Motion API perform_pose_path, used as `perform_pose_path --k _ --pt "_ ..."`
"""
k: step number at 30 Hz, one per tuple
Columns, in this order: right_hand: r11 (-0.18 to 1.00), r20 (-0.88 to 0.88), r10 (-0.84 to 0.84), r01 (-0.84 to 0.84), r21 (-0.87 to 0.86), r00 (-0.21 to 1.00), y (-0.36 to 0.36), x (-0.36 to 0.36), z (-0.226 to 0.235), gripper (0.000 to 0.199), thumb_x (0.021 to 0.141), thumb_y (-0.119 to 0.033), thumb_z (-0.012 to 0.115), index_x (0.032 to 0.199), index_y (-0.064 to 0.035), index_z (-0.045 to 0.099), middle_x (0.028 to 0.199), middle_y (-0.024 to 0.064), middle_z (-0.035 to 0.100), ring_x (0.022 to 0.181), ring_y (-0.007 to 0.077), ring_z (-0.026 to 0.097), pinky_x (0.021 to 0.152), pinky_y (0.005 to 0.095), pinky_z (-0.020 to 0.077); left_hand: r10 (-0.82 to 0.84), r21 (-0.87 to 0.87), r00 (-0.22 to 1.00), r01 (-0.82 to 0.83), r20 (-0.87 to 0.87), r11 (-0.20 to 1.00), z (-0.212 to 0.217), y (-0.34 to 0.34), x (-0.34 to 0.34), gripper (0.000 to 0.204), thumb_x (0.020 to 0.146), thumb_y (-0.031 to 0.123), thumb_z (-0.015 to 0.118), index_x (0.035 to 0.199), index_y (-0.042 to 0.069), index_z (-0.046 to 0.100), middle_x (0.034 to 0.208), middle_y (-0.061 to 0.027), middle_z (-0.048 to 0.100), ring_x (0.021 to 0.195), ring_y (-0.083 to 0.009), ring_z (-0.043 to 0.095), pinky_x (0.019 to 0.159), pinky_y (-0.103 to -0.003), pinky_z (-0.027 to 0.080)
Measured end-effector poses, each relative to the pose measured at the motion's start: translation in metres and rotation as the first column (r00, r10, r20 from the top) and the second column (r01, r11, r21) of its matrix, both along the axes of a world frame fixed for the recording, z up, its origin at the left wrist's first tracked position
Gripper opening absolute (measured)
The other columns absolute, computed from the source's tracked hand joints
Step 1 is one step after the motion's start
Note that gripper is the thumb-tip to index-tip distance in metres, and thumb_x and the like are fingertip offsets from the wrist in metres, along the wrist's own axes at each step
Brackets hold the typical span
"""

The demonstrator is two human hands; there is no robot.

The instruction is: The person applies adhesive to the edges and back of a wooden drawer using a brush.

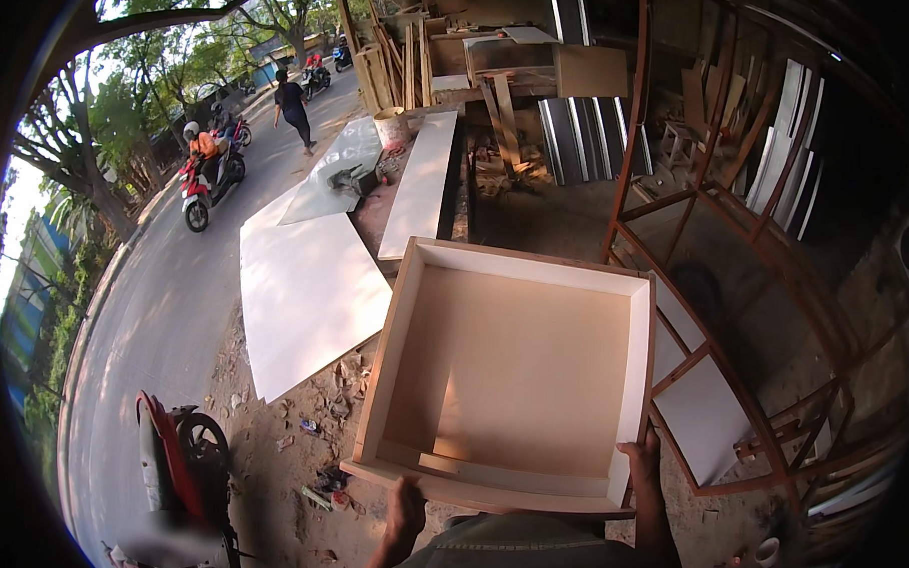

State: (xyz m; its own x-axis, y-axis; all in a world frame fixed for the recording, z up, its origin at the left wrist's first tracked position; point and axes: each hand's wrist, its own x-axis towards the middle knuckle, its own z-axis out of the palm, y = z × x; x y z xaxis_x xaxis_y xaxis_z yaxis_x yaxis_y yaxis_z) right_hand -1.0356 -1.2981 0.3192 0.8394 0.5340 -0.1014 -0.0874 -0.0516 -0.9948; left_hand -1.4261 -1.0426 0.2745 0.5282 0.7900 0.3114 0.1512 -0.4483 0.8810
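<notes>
Evidently this is an open-sided workshop beside a road (137, 343). The ground (311, 519) is bare earth strewn with small scraps and litter. A broad white panel (314, 299) lies beyond and to the left of the person, with a long pale board (421, 183) and a bucket (391, 132) farther off. On the right stands a reddish-brown frame (687, 364) of slender bars, and dark-and-light striped panels (590, 139) lean deeper inside the shaded space. A parked motorbike (173, 459) is at lower left; up the road, a rider in orange (207, 145) sits on another motorbike and a person in dark clothes (292, 108) is on foot.

The shallow wooden box (522, 361), shaped like a drawer, is directly in front of the person, its open side up and its pale interior bare to view. Most of it extends forward of both hands. What supports it underneath is hidden.

The left hand (405, 508) is curled at the near edge, toward the left corner, gripping the box; part of its fingers is out of sight. The right hand (646, 456) clasps the right wall near the near corner, thumb over the rim. Both forearms rise from the lower edge of the view, either side of the person's dark clothing.
</notes>
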Motion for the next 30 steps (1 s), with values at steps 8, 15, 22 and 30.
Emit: perform_pose_path --k 8,15,22,30 --pt "0.997 -0.031 0.034 -0.032 0.075 0.999 0.134 0.167 -0.011 0.057 0.07 -0.006 0.063 0.126 0.0051 0.056 0.113 0.0141 0.068 0.105 0.0245 0.066 0.095 0.0368 0.05 0.409 -0.791 0.858 -0.005 0.311 0.611 -0.031 0.098 0.16 0.012 0.1 0.015 0.053 0.1 0.003 0.055 0.07 0.0024 0.042 0.061 -0.011 0.04 0.057 -0.029 0.041" --pt "0.951 0.044 0.282 -0.273 -0.142 0.958 0.265 0.324 -0.017 0.054 0.073 -0.009 0.065 0.125 0.0041 0.058 0.109 0.0127 0.068 0.1 0.0226 0.065 0.091 0.0339 0.0508 0.492 -0.508 0.853 -0.349 0.177 0.788 -0.014 0.112 0.271 0.024 0.096 0.025 0.055 0.112 0.007 0.058 0.088 -0.0056 0.053 0.083 -0.0198 0.056 0.077 -0.032 0.052" --pt "0.842 0.106 0.514 -0.476 -0.253 0.851 0.422 0.448 -0.024 0.047 0.075 -0.011 0.067 0.119 0.0051 0.061 0.104 0.0132 0.069 0.095 0.0215 0.065 0.088 0.0345 0.051 0.846 -0.932 0.498 -0.179 0.191 0.316 0.01 0.17 0.38 0.025 0.094 0.035 0.065 0.102 0.012 0.07 0.087 -0.0046 0.072 0.086 -0.0193 0.068 0.08 -0.038 0.058" --pt "0.851 0.126 0.513 -0.484 -0.204 0.849 0.581 0.55 0.007 0.049 0.071 -0.012 0.07 0.116 0.0061 0.061 0.105 0.0184 0.07 0.095 0.029 0.067 0.088 0.039 0.0522 0.536 -0.408 0.792 -0.404 0.292 0.819 -0.027 0.3 0.474 0.034 0.094 -0.002 0.059 0.124 0.01 0.048 0.113 -0.0111 0.058 0.104 -0.0205 0.061 0.089 -0.037 0.057"
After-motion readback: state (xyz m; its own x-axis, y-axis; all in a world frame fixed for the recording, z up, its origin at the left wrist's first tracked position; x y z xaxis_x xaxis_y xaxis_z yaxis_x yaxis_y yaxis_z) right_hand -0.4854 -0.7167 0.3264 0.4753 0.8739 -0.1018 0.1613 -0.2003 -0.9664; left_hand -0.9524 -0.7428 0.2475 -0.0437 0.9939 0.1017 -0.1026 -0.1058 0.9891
